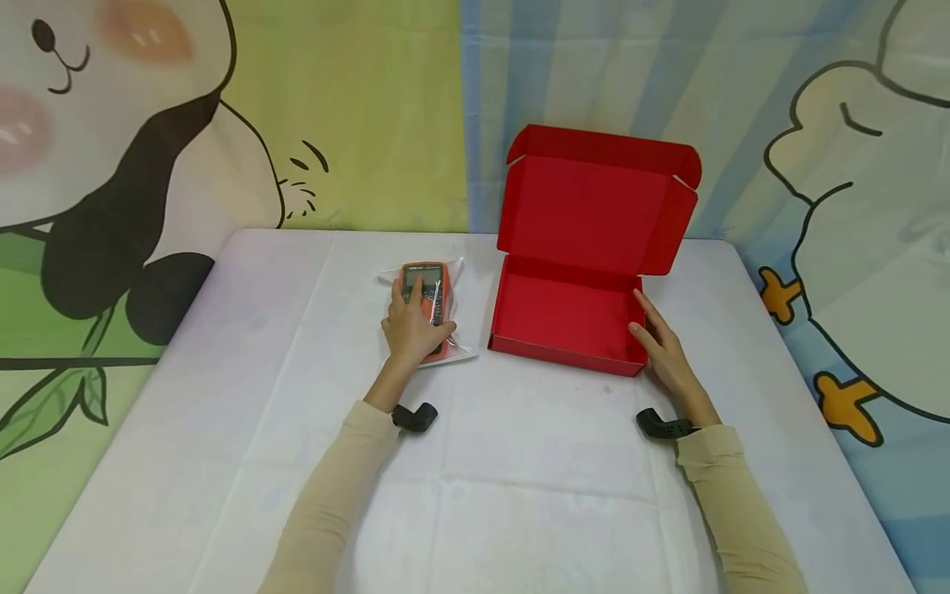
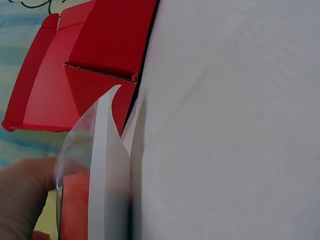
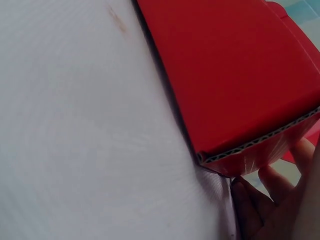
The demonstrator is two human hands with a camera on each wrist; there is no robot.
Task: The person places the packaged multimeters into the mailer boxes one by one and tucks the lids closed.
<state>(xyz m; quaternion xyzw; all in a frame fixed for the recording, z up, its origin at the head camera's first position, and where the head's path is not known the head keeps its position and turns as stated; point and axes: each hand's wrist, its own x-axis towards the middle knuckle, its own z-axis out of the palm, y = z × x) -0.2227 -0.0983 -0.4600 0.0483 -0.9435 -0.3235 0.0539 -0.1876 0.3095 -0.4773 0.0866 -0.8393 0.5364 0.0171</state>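
Note:
An orange-and-dark multimeter (image 1: 436, 301) lies face up in a clear plastic bag (image 1: 458, 351) on the table. My left hand (image 1: 412, 326) rests over it, fingers spread across the screen and left side, thumb near its right edge. In the left wrist view, the bag's white edge (image 2: 103, 150) stands beside the thumb (image 2: 30, 185). To the right sits a red cardboard box (image 1: 567, 301) with its lid (image 1: 594, 206) raised. My right hand (image 1: 668, 355) touches the box's right side wall, fingers extended; in the right wrist view several fingertips (image 3: 272, 180) show against that wall.
A white cloth covers the table (image 1: 519, 511). Behind it hangs a printed backdrop (image 1: 371, 107) with cartoon animals, close to the raised lid. Both wrists carry a black device, on the left (image 1: 416, 417) and on the right (image 1: 663, 425).

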